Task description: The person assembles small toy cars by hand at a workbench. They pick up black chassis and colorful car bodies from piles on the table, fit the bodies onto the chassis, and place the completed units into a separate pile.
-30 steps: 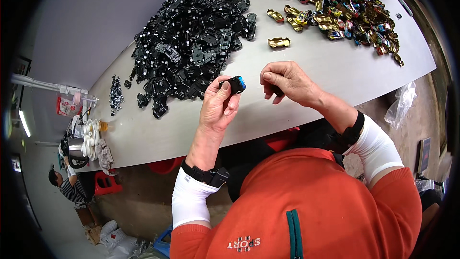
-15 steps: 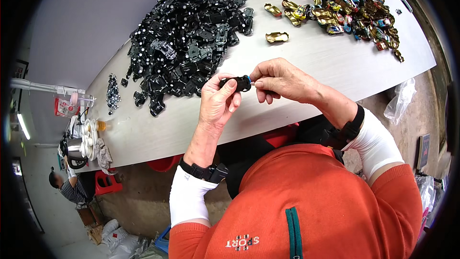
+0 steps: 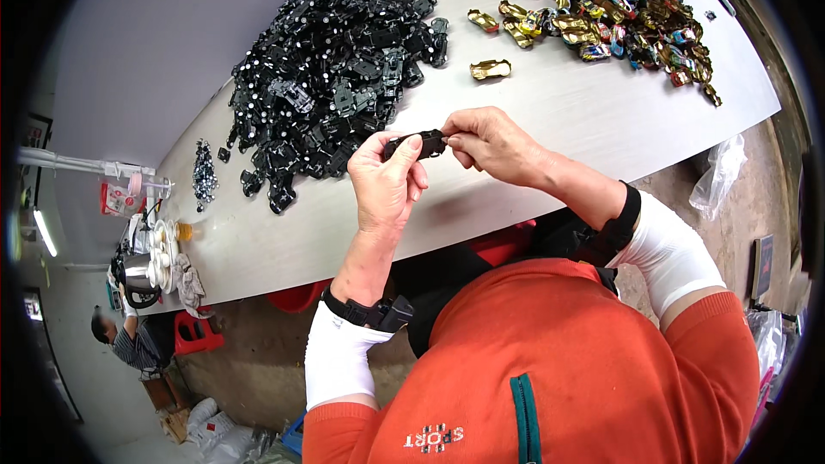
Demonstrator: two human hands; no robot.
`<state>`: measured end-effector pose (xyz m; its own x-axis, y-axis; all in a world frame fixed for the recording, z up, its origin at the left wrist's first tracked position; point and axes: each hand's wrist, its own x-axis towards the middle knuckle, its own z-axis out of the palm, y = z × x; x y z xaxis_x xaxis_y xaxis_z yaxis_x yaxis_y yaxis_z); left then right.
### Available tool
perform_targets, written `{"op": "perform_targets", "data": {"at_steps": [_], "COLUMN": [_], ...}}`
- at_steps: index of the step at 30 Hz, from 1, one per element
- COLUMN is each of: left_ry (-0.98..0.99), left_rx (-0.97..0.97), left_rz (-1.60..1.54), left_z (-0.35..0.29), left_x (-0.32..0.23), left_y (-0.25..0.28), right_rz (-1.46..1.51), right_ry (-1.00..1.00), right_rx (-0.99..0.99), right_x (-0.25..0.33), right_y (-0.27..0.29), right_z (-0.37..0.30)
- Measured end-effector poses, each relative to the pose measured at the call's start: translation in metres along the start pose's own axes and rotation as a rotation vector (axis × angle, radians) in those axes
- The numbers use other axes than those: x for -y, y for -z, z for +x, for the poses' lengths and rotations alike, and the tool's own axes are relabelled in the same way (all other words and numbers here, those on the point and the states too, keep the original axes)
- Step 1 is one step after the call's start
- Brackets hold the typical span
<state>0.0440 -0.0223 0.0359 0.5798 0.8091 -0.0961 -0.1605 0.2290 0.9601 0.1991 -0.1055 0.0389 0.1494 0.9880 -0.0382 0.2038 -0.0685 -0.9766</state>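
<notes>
- Hands raised over white table [image 3: 550,112], both meeting on 1 small black toy-car chassis [image 3: 415,145].
- Left hand [image 3: 387,185]: fingers curled shut around chassis from below, thumb on near side, fingertips [image 3: 414,144] pressing top edge.
- Right hand [image 3: 494,142]: thumb and forefinger pinched closed at chassis right end; cannot tell if a separate small part sits in the pinch.
- Chassis held in air, above table edge, just in front of big black chassis pile [image 3: 331,86], not touching it.
- Step, judged: fitting or adjusting something at chassis end, mid-assembly.
- Next move likely calls for steady left-hand grip, fine right-hand pressure along chassis axis, then a body shell.
- Single gold car shell [image 3: 491,69] lying alone on table, nearest loose shell to right hand.
- Heap of gold and coloured car shells [image 3: 601,9] at far right of table, well apart from hands.
- Small cluster of dark tiny parts [image 3: 204,174] at left of table.
</notes>
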Motion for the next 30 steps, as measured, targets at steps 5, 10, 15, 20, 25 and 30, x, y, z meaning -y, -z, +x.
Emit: {"op": "perform_targets", "data": {"at_steps": [5,10,15,20,25,30], "left_ry": [0.088,0.068,0.052,-0.012,0.086,0.269], "left_rx": [-0.003,0.020,-0.046,-0.150,0.167,0.309], "left_rz": [-0.056,-0.013,-0.099,-0.258,-0.144,0.035], "left_z": [0.004,0.003,0.010,0.018,0.002,-0.004], "left_x": [0.002,0.000,0.007,0.023,0.005,0.014], "left_y": [0.007,0.001,-0.002,0.000,0.003,0.024], "right_rz": [0.258,0.170,0.242,0.388,0.145,0.181], "right_ry": [-0.117,-0.084,-0.098,-0.143,-0.211,-0.080], "right_rx": [0.109,0.085,0.031,0.170,0.292,0.306], "right_x": [-0.002,-0.005,-0.012,-0.009,-0.007,0.007], "right_y": [0.004,0.002,-0.006,-0.015,0.017,0.027], "right_z": [-0.003,0.000,0.002,-0.004,-0.012,-0.013]}}
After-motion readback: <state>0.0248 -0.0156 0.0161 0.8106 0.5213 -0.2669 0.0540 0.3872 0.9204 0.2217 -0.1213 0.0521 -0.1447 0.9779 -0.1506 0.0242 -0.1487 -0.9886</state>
